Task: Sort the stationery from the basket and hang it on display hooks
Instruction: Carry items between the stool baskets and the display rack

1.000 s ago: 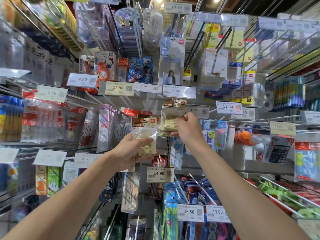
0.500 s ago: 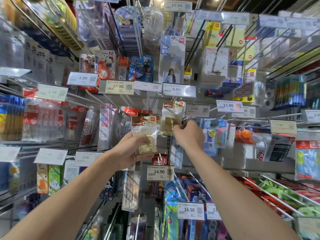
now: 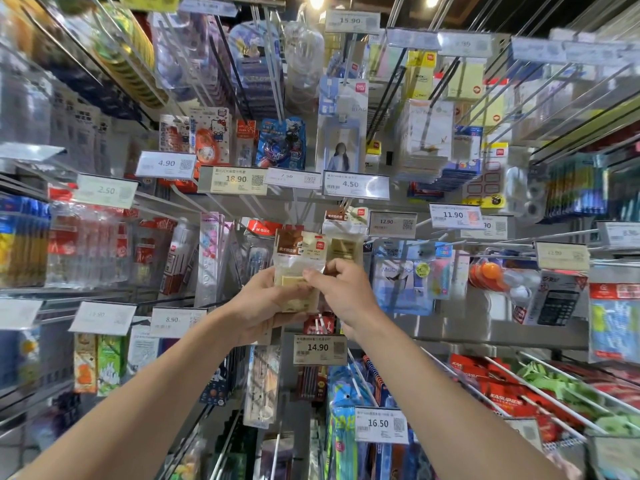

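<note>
Gripping packet (brown-topped): left hand, right hand

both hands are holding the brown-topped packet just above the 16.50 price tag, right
Not quite. The head view shows the left hand and right hand holding the brown-topped packet just above the 14.90 price tag. The 16.50 tag hangs lower down.

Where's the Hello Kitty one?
In the head view, the Hello Kitty pack hangs on the upper left of the display, just above the 4.90 price tag and two packs left of the blue pack.
</note>
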The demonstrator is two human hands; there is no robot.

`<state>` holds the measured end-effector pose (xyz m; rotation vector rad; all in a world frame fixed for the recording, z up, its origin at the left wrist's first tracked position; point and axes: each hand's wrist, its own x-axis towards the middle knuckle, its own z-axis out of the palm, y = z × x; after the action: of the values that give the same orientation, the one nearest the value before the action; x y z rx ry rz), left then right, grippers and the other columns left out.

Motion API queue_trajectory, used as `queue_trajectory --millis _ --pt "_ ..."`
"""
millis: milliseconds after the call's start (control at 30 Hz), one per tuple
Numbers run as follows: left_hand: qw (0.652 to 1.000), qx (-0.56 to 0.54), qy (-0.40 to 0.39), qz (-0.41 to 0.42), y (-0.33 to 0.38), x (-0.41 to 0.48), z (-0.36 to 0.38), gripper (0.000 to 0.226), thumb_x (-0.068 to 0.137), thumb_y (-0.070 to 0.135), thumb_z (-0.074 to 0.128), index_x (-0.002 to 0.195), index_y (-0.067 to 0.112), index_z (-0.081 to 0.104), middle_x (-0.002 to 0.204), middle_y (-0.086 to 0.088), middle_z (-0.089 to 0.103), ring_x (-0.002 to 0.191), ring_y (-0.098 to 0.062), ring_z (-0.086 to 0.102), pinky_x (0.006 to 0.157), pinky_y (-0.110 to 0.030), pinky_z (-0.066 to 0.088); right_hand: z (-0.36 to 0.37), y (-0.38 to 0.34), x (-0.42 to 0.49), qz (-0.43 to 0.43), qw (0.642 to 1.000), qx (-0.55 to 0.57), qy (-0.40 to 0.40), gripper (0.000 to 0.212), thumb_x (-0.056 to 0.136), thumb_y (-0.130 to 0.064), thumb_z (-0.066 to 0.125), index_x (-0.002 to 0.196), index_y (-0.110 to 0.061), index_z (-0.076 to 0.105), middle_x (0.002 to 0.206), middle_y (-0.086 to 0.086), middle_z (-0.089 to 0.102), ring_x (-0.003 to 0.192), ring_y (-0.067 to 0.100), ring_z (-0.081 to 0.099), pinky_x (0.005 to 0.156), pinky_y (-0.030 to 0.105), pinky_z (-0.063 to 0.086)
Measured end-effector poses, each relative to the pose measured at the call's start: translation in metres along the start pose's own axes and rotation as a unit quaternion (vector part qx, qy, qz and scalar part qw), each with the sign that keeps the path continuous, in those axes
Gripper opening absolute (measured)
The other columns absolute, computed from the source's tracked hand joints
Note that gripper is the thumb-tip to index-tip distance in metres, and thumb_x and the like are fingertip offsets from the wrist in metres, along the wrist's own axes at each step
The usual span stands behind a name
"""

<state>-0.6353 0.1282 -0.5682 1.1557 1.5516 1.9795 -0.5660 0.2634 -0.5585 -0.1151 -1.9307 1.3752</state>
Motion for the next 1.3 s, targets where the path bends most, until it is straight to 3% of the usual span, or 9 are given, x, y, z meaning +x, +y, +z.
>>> queue_trajectory --millis 133,267,400,467,567,900,1067,1133,1300 --pt "1.000 -0.013 -0.010 -0.010 0.002 0.000 0.002 0.028 0.102 0.019 0.062 0.128 0.010 0.062 0.113 -0.015 0.075 0.096 -0.027 0.075 0.070 -0.030 0.063 0.002 -0.001 0.001 -0.018 0.998 -0.027 0.046 0.028 0.083 -0.039 0.075 0.081 -0.014 0.063 0.086 0.011 0.071 0.081 0.027 0.071 0.074 0.056 0.061" --pt "0.995 -0.073 0.017 -0.063 0.000 0.004 -0.007 0.043 0.106 0.035 0.051 0.134 0.003 0.056 0.126 -0.028 0.068 0.101 -0.034 0.071 0.065 -0.034 0.064 -0.015 -0.016 0.009 -0.049 0.991 0.022 0.122 0.012 0.100 -0.020 0.062 0.091 -0.013 0.061 0.090 0.004 0.071 0.079 0.019 0.070 0.068 0.031 0.062" --pt "0.993 -0.084 0.038 -0.079 -0.003 0.009 -0.009 0.045 0.106 0.037 0.050 0.136 0.003 0.053 0.134 -0.034 0.060 0.109 -0.042 0.069 0.063 -0.035 0.063 -0.031 -0.033 0.027 -0.069 0.982 0.044 0.167 0.024 0.096 -0.026 0.067 0.080 -0.011 0.058 0.085 0.018 0.069 0.075 0.031 0.067 0.076 0.056 0.060" --pt "0.993 -0.077 0.031 -0.078 -0.004 0.009 -0.007 0.044 0.107 0.036 0.049 0.135 0.003 0.054 0.131 -0.033 0.062 0.111 -0.044 0.069 0.063 -0.035 0.063 -0.035 -0.039 0.034 -0.066 0.981 0.044 0.178 0.031 0.094 -0.024 0.068 0.069 -0.015 0.051 0.065 0.013 0.056 0.061 0.022 0.052 0.062 0.043 0.050" --pt "0.994 -0.069 0.026 -0.078 -0.003 0.009 -0.008 0.044 0.107 0.036 0.048 0.135 0.002 0.054 0.130 -0.034 0.062 0.116 -0.045 0.067 0.061 -0.033 0.063 -0.041 -0.042 0.044 -0.042 0.981 0.041 0.183 0.037 0.092 -0.021 0.068 0.065 -0.018 0.043 0.056 -0.001 0.040 0.055 0.019 0.037 0.060 0.033 0.033" --pt "0.994 -0.077 0.027 -0.078 -0.004 0.010 -0.010 0.046 0.106 0.037 0.050 0.135 0.001 0.053 0.133 -0.036 0.059 0.105 -0.040 0.068 0.065 -0.034 0.063 -0.042 -0.040 0.053 0.003 0.986 0.032 0.166 0.018 0.070 -0.027 0.069 0.063 -0.016 0.056 0.062 0.004 0.059 0.070 0.027 0.065 0.061 0.037 0.047" --pt "0.993 -0.082 0.031 -0.077 -0.004 0.009 -0.010 0.046 0.106 0.036 0.051 0.136 0.002 0.052 0.134 -0.036 0.058 0.110 -0.042 0.068 0.062 -0.034 0.064 -0.044 -0.038 0.053 0.021 0.983 -0.024 0.180 0.021 0.087 -0.021 0.071 0.074 -0.010 0.058 0.073 0.005 0.061 0.068 0.023 0.059 0.058 0.032 0.045" --pt "0.993 -0.079 0.036 -0.078 -0.004 0.009 -0.009 0.043 0.106 0.035 0.053 0.135 0.003 0.052 0.132 -0.036 0.060 0.114 -0.043 0.068 0.061 -0.033 0.064 -0.043 -0.035 0.049 0.023 0.979 -0.076 0.190 0.029 0.092 -0.028 0.071 0.073 -0.012 0.056 0.072 0.003 0.060 0.065 0.021 0.056 0.061 0.034 0.047" --pt "0.994 -0.070 0.045 -0.072 -0.003 0.007 -0.008 0.034 0.109 0.026 0.048 0.132 0.001 0.050 0.112 -0.032 0.071 0.085 -0.032 0.074 0.050 -0.027 0.059 -0.037 -0.019 0.031 -0.004 0.977 -0.128 0.172 0.045 0.091 -0.057 0.063 0.076 -0.015 0.057 0.071 -0.001 0.064 0.066 0.019 0.059 0.063 0.032 0.044"
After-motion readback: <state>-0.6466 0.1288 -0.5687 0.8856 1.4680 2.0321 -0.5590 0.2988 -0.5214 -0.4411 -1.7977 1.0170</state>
